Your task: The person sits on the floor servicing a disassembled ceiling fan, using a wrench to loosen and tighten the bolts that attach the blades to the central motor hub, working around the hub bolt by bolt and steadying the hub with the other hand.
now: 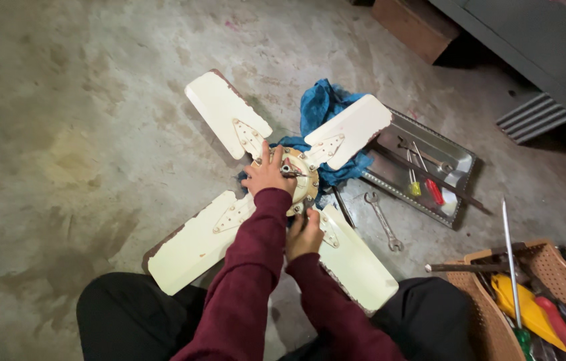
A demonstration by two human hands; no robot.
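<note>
A cream four-blade fan point(216, 110) lies flat on the concrete floor, its blades worn and rusty at the edges. My left hand point(266, 175) rests on the round metal hub point(306, 179), fingers spread over its left side beside the centre shaft. My right hand point(304, 234) is curled at the hub's lower rim, between the two near blades. Its fingertips are hidden, so I cannot tell whether it holds anything. Both arms are in maroon sleeves.
A blue cloth point(323, 107) lies under the fan's far side. To the right are a metal tray point(460, 157) with screwdrivers, a spanner point(383, 222) on the floor and a wicker basket point(553, 264) of tools. A wooden block point(413, 23) and grey cabinet point(537, 40) stand beyond.
</note>
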